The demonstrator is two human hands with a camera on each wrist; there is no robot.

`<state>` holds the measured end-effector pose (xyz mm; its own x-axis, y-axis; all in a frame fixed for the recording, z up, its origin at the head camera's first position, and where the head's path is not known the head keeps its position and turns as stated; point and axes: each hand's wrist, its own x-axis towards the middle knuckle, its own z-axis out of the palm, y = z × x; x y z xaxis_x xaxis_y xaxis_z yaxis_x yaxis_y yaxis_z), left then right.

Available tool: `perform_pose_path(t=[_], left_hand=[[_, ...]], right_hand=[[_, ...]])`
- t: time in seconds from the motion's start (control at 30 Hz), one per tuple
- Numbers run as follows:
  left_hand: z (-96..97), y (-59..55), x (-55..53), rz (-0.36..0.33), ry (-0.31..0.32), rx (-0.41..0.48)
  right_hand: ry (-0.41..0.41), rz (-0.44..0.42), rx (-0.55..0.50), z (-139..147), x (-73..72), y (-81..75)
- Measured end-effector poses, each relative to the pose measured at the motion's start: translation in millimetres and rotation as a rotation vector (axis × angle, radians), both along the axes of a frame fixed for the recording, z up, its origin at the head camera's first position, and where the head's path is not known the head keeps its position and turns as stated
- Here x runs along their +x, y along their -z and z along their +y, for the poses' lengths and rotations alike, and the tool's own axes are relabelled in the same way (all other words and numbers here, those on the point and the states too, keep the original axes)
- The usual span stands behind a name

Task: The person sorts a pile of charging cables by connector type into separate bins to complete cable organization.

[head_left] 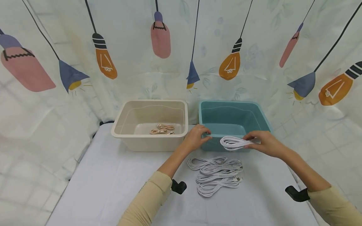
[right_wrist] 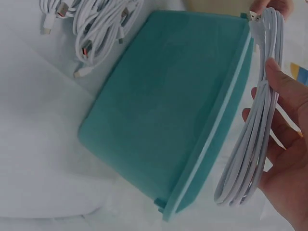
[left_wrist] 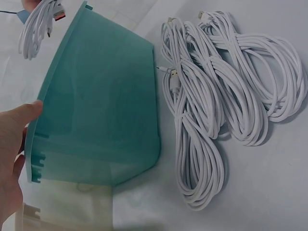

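Note:
My right hand (head_left: pixel 267 142) grips a coiled white USB cable (head_left: pixel 233 142), held above the front rim of the teal plastic bin (head_left: pixel 229 105). In the right wrist view, the thumb and fingers pinch the tied middle of this bundle (right_wrist: pixel 255 125). At the bin's front left corner is my left hand (head_left: pixel 196 137). Its thumb (left_wrist: pixel 32 109) lies on the rim in the left wrist view, with the other fingers partly hidden behind the wall. Several more coiled white cables (head_left: pixel 217 172) lie close together on the table before the bin.
Left of the teal bin stands a beige bin (head_left: pixel 152 142) with a few coiled tan cables (head_left: pixel 165 126) inside. A white cloth covers the table (head_left: pixel 127 185). Behind the bins hangs a curtain (head_left: pixel 135 62) printed with lamps.

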<state>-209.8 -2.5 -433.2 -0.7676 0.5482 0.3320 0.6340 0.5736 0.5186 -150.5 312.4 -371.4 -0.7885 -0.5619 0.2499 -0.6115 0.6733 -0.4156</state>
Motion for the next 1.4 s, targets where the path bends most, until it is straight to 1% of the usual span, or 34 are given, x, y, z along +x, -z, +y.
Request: perform_pose_path(t=[0.13,0.37,0.57,0.83,1.1,1.4], left_hand=[[-0.2,-0.4,-0.1,-0.003,0.001,-0.005],[-0.4,-0.7,-0.6,-0.002,0.002,-0.012],[-0.3,-0.2,-0.7,-0.002,-0.007,-0.022],[-0.5,-0.7,0.0,0.009,-0.012,-0.018],[-0.7,0.4,-0.5,0.01,-0.019,-0.016],[-0.4,-0.4,0.3,0.003,-0.021,-0.022]], right_hand=[[0.0,-0.003,-0.005,0,-6.3,-7.1],[0.054,-0.026,0.024,-1,-16.9,-16.1],[0.069,-0.046,0.014,-4,-27.1,-22.7],[0.092,-0.063,0.025,-8,-43.5,-26.8],[0.143,-0.072,0.031,-11,-58.7,-30.2],[0.205,-0.142,0.029,-13,-73.6,-33.8]])
